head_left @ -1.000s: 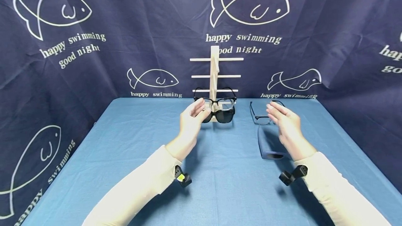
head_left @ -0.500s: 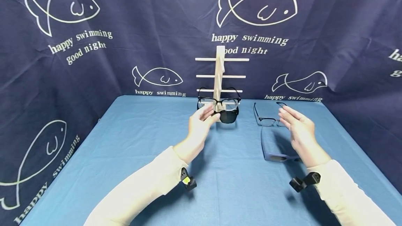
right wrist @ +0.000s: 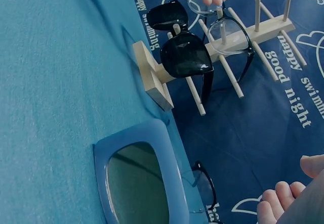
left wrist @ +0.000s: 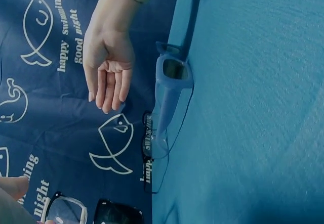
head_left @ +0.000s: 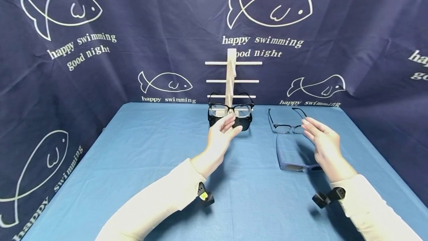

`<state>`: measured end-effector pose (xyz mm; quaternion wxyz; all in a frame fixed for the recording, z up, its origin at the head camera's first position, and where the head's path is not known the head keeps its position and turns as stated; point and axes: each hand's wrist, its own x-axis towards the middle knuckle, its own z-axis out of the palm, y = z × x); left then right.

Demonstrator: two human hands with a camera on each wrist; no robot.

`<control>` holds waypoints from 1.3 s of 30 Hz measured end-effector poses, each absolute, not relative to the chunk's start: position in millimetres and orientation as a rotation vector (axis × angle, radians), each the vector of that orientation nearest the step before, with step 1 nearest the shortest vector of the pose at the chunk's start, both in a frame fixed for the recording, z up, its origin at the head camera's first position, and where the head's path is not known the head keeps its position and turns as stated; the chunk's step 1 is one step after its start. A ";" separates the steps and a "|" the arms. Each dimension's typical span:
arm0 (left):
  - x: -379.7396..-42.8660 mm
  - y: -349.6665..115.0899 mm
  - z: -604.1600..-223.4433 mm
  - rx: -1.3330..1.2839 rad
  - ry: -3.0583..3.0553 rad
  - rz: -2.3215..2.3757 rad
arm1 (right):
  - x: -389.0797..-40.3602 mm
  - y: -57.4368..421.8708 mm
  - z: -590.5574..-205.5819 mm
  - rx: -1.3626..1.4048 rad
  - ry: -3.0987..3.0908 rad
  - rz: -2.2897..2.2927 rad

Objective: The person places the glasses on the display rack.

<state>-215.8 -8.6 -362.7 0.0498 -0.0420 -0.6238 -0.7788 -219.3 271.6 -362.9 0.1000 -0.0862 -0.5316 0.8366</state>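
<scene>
My left hand (head_left: 221, 138) hovers in front of a wooden glasses rack (head_left: 231, 71), fingers extended and nothing held. On the rack's lower rods hang black-framed clear glasses (head_left: 245, 111) and, below them, black sunglasses (right wrist: 185, 55), which the left hand partly hides in the head view. In the right wrist view, the left fingertips overlap the clear glasses' upper edge. My right hand (head_left: 326, 146) is raised over the right side of the table with relaxed fingers, also holding nothing. Beneath it lie blue-framed sunglasses (head_left: 284, 165). Just behind those are half-rimmed clear glasses (head_left: 283, 129), temples unfolded.
Blue cloth covers the table (head_left: 160, 140). A dark blue curtain (head_left: 167, 40) printed with white fish hangs behind and at both sides. The rack's upper rods (head_left: 249, 63) bear no glasses. A small camera (head_left: 205, 196) sits on each wrist.
My left hand has shifted right across the front of the rack, covering more of the sunglasses. The right hand has moved right and slightly nearer, uncovering more of the glasses on the table.
</scene>
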 end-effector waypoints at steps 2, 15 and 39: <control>-215.6 -6.6 -364.8 -0.141 -1.899 -2.386 | -218.6 272.4 -363.4 -0.262 -1.580 2.463; -212.6 3.5 -370.8 -0.148 -1.949 -2.431 | -211.7 282.3 -364.4 -0.285 -1.597 2.432; -208.4 29.4 -372.0 -0.114 -1.990 -2.429 | -202.1 308.5 -374.0 -0.417 -1.691 2.336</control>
